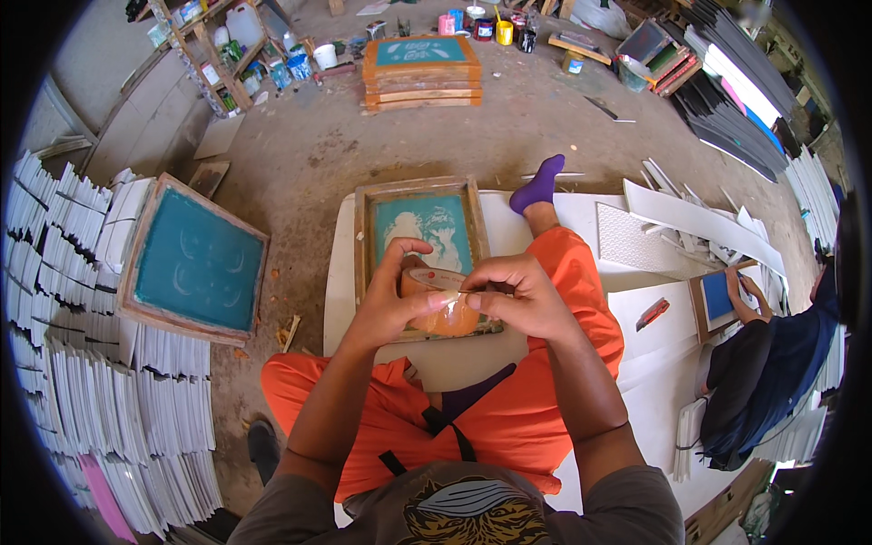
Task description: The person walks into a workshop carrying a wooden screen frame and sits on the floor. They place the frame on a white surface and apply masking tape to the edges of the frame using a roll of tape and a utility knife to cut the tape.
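A roll of brownish-orange, see-through packing tape [449, 320] is held up in front of me, tilted so that the white inside of its core shows. My left hand [392, 304] grips the roll at its left side, with the thumb across the front and the forefinger stretched out above. My right hand [522, 295] pinches the roll's right edge between thumb and fingertips. Beneath both hands lies a wood-framed printing screen [362, 238] with teal mesh and a pale pattern, on a white board [341, 263]. The hands hide part of this screen.
Another teal screen [195, 259] leans against stacked white sheets [173, 409] at left. Several stacked screens [422, 86] stand ahead, with paint pots [504, 33] behind. At right, a red utility knife [652, 313] lies near a co-worker [772, 363] handling a blue-surfaced frame [715, 295].
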Motion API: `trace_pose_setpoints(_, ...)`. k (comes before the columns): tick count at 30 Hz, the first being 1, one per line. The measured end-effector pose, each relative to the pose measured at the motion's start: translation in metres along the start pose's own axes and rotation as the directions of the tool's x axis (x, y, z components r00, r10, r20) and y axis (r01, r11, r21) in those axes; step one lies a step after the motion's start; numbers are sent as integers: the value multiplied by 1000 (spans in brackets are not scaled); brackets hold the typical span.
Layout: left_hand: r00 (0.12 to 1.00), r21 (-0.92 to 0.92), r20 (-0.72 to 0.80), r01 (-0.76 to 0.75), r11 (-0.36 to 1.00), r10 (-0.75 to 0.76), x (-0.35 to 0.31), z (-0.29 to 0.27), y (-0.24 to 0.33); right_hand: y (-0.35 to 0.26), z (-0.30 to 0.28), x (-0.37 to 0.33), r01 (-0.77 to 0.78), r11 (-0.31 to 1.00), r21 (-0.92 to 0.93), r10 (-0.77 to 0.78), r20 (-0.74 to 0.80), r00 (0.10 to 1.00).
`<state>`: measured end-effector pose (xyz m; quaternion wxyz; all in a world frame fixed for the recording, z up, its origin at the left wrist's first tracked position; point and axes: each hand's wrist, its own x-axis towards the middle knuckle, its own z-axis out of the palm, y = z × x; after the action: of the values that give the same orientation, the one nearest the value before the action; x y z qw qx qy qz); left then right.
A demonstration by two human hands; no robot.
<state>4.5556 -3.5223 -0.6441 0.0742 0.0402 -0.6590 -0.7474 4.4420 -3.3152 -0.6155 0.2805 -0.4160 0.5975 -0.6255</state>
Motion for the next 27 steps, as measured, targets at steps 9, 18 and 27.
trace_pose_setpoints(9, 1000, 4, 13, 16, 1000, -16, 2, 5, -3, 8, -5, -3, -15, 997, -75, 14, -18, 1000)
trace_pose_setpoints(18, 1000, 49, 5, 27, 998, -28, 5, 5, -6, 8, -4, -7, -79, 997, 24, 80, -44, 996)
trace_pose_setpoints(27, 998, 25, 2, 70, 997, -70, 5, 4, -12, 15, -3, -10, -65, 998, 13, 66, -62, 996)
